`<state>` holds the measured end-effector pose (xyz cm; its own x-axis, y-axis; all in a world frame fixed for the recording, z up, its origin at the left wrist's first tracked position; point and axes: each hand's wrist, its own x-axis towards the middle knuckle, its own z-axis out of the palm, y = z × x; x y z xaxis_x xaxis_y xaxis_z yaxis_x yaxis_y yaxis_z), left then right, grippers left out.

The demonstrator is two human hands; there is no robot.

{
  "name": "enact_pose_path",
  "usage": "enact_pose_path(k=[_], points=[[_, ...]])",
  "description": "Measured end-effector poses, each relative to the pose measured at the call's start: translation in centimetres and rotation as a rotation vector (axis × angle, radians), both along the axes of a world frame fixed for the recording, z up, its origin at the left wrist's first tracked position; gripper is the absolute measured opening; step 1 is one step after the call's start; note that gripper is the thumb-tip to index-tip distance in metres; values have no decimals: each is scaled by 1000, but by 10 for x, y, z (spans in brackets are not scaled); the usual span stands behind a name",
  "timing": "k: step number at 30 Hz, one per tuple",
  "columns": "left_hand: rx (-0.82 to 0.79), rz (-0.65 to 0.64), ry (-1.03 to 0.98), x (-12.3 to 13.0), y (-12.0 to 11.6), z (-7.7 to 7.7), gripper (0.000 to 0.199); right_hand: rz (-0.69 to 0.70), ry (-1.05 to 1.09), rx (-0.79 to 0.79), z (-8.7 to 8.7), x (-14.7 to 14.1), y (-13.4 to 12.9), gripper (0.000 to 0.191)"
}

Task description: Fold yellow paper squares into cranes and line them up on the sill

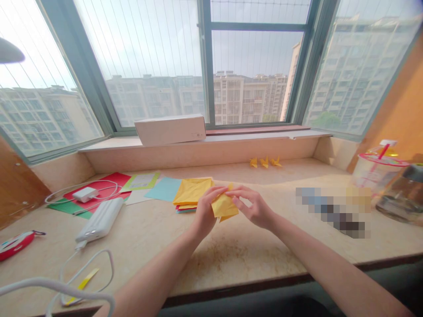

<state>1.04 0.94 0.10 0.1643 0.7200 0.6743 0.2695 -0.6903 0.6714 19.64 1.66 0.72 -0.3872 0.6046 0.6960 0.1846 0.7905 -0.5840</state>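
A folded piece of yellow paper [225,208] is held up over the counter between both hands. My left hand [208,212] is closed around its left side, thumb hidden behind the paper. On the other side, my right hand [253,204] pinches the paper's upper right edge with its fingertips. Just left of my left hand lies a stack of yellow paper sheets [191,189], with red and blue sheets under it. Three small folded yellow paper cranes [264,162] stand in a row at the back of the counter.
Coloured sheets, a white charger [85,194] and a white power bank [100,222] with cables lie left. A red cutter-like tool [16,245] sits at the far left. A lidded cup [380,169] and a glass jar [401,193] stand right. A white box [170,130] rests on the sill.
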Motion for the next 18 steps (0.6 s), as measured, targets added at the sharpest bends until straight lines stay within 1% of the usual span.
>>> enact_pose_path(k=[3,7,8,9,10,14,18], points=[[-26,58,-29,0,0,0,23,28,-20,0,0,2,0,29],[-18,91,-57,0,2,-1,17,32,-121,57,0,2,0,60],[-14,95,-52,-1,2,-1,16,15,-150,75,0,2,0,65],[-11,100,-45,-1,2,0,16,-10,-175,91,0,2,-1,67],[-8,107,-35,-1,2,0,16,-37,-195,104,-1,2,-1,65],[9,123,5,-2,0,2,24,-122,-243,147,-1,2,-5,44],[-17,115,-18,-1,-3,4,25,-156,-252,145,-1,3,-6,39]])
